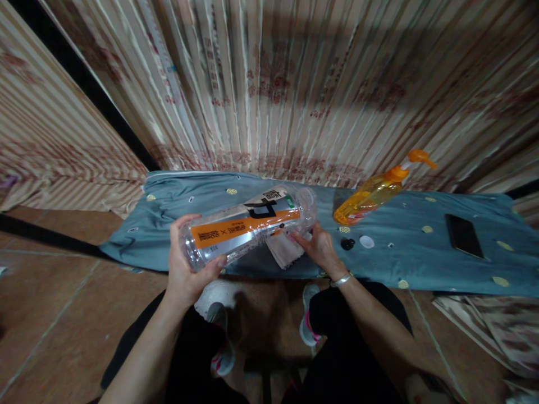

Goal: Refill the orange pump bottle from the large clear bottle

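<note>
A large clear plastic bottle [248, 224] with an orange and silver label lies slanted in front of me, its neck pointing up and to the right. My left hand [189, 264] is wrapped around its base end. At the neck end, my right hand [318, 247] has its fingers closed against the bottle's underside; the fingertips are partly hidden. Beneath the bottle, beside my right thumb, a pale folded cloth [284, 252] shows; whether the thumb presses on it I cannot tell. Right of that hand lie a small black cap [347, 243] and a white disc [366, 242].
A pump bottle [366, 196] of orange liquid stands behind the cap, and a dark phone [464, 235] lies farther right. Everything rests on a narrow surface with a blue-green cloth cover [412, 264]. Striped curtains [269, 84] hang right behind it.
</note>
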Available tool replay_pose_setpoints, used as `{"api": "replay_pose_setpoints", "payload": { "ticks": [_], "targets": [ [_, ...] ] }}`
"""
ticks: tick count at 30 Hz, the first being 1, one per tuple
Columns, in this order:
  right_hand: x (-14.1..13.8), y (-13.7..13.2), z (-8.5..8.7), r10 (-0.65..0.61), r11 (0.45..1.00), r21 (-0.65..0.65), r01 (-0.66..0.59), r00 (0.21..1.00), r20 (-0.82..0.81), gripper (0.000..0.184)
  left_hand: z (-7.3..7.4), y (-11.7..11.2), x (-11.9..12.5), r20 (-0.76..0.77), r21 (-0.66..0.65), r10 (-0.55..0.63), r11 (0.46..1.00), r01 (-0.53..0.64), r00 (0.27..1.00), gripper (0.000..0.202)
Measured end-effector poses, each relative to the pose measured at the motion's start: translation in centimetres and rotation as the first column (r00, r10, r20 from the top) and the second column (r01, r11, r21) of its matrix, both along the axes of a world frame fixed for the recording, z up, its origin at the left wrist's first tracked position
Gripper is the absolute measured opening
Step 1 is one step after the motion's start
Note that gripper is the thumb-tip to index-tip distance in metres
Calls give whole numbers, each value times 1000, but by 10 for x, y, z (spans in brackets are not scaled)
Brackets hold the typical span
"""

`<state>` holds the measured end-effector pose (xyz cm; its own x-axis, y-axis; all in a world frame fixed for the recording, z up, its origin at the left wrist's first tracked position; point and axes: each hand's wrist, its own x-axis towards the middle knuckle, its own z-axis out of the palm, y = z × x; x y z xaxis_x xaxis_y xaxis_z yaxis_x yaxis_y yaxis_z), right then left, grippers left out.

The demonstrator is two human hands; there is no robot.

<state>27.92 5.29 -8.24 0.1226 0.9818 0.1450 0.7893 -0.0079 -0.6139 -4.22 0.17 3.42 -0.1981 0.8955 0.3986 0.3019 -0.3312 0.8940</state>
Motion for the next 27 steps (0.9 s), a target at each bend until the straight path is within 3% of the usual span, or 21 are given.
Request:
{"api": "replay_pose_setpoints", "payload": {
  "ticks": [27],
  "targets": [
    [-3,-1,3,-30,999,20,30,1000,-4,39,0,2,6,-12,25,7,1000,-6,1000,86]
  ]
}}
